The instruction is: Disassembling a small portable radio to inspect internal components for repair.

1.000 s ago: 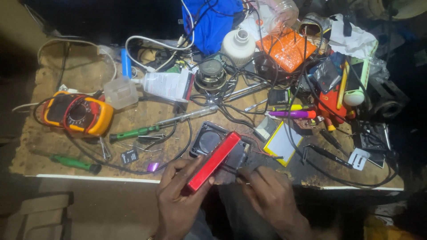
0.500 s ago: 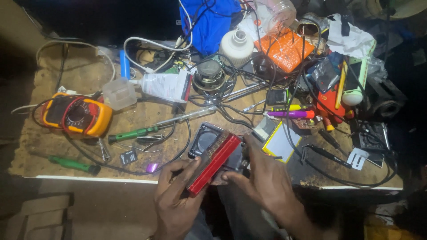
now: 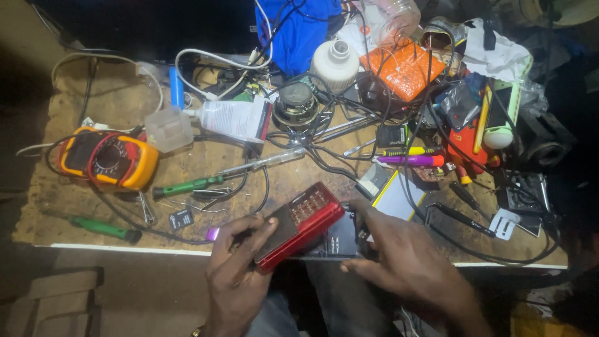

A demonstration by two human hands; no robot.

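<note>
Holding a red phone (image 3: 298, 224) (tilted up), the left hand (image 3: 236, 274) pinches its end; the right hand (image 3: 399, 262) lies spread beside it.

At the near edge of the table (image 3: 75, 206), the left hand (image 3: 234, 281) and right hand (image 3: 399, 262) sit side by side, with a small radio (image 3: 299, 224) between them, resting in the left hand. Far left lies a multimeter (image 3: 109, 159); in front of it, near the edge, a short screwdriver (image 3: 103, 228). A longer screwdriver (image 3: 193, 185) lies between multimeter and radio. Behind the radio sits a round speaker (image 3: 294, 105), with a bottle (image 3: 334, 63) behind that. Pens (image 3: 412, 156) lie to the right, amid tangled wires.
</note>
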